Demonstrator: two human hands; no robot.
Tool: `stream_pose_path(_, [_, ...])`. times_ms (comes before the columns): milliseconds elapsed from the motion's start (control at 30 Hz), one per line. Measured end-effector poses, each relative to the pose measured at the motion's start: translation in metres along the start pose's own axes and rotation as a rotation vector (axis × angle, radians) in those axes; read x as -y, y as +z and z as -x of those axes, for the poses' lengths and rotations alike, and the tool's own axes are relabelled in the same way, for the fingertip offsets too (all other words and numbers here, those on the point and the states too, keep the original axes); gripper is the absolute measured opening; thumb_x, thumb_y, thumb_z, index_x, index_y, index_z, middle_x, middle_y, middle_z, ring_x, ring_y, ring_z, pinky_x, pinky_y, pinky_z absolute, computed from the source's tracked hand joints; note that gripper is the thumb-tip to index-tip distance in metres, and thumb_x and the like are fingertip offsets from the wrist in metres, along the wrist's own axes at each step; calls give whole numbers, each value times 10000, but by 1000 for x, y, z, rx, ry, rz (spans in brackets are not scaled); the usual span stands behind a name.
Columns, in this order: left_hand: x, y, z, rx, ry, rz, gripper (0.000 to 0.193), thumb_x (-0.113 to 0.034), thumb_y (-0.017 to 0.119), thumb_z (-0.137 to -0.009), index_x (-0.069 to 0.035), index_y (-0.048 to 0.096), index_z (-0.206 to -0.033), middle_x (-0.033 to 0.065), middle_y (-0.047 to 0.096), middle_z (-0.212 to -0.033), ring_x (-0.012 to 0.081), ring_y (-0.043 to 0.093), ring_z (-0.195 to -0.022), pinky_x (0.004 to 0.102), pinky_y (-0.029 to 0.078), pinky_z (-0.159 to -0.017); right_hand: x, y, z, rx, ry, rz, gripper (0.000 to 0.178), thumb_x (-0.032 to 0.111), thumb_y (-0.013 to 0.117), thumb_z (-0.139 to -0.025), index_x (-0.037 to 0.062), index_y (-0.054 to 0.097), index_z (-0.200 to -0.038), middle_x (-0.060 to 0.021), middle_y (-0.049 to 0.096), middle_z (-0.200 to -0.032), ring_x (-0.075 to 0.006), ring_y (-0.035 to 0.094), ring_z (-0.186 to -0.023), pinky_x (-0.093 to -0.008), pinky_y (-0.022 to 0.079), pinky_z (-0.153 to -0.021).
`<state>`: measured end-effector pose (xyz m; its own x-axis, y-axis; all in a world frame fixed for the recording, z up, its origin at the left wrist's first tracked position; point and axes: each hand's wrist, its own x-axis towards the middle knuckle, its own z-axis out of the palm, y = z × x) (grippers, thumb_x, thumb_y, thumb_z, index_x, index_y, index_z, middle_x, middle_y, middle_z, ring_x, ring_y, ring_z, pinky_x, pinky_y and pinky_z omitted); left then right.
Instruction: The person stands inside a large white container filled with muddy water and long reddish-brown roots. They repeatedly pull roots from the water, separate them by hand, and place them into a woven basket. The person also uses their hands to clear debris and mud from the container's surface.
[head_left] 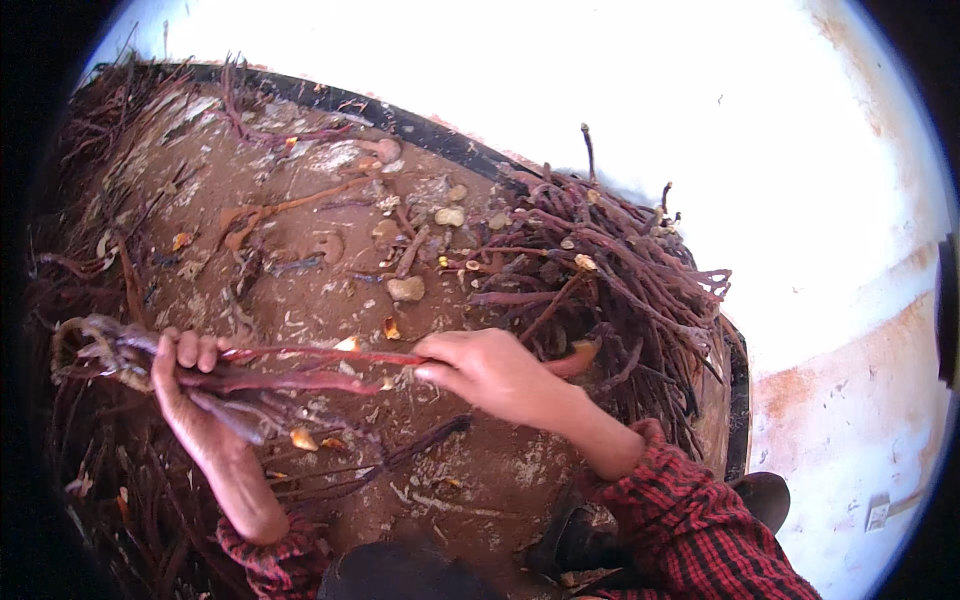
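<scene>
Left hand closed around one root bundle, ends jutting both sides; one thin red root, stretched rightward from it, is pinched by right hand. One heap is seen beyond.

Widest open way: the brown floor on the far side of both hands, between the left heap and the right heap. Low obstacles there: a pale stone beyond the right hand; an orange-brown root farther left. Held roots, stretching from the left hand toward the right, bar the centre from near to far; clearance beneath cannot be judged. Right heap blocks rightward passage beyond the right hand; white wall closes the far and right sides. Left heap crowds the left hand. Near centre: a gap between the dark root and the right sleeve.
</scene>
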<state>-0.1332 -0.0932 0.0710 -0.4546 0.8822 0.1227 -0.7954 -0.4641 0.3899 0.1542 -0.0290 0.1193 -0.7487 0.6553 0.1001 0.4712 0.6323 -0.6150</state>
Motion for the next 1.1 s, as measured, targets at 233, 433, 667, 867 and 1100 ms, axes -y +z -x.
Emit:
stream_pose_path(233, [36,-19,1,-223,-55,31,139,-183,584,-892,-83,507,-835,-1,497,-697,141,487,-659,354,460,-778,-3,-10,18,-117,415,-132,287,228,527,-917,-20,523,-773,-182,454,-598,-283,402,-515,-364,386,-532])
stream_pose_path(433, [53,-37,2,-280,-126,-71,163,-213,564,-906,-119,483,-800,-20,448,-692,140,480,-664,357,442,-824,-4,-9,26,-115,388,-206,269,237,585,-905,-2,577,-782,27,447,-591,-40,391,-572,-227,326,-507])
stream_pose_path(667, [32,-49,-15,-353,-60,27,210,-210,582,-877,-91,480,-736,7,498,-665,162,494,-637,357,461,-719,47,20,26,317,894,-1151,268,278,537,-939,18,581,-890,43,439,-618,-30,361,-530,-197,240,-454])
stream_pose_path(867, [49,-28,3,-236,-225,-31,156,-179,595,-871,-75,484,-836,-29,444,-661,111,448,-586,319,480,-651,-1,23,48,423,515,-545,276,262,543,-922,1,616,-973,-28,568,-728,-110,511,-622,-256,429,-567])
stream_pose_path(1100, [161,7,109,-214,-818,-121,165,-200,569,-878,-60,558,-792,69,583,-682,202,594,-653,369,520,-662,-36,-30,29,-80,610,-620,550,355,551,-888,-46,480,-1257,-134,610,-1126,-186,567,-1040,-307,429,-899])
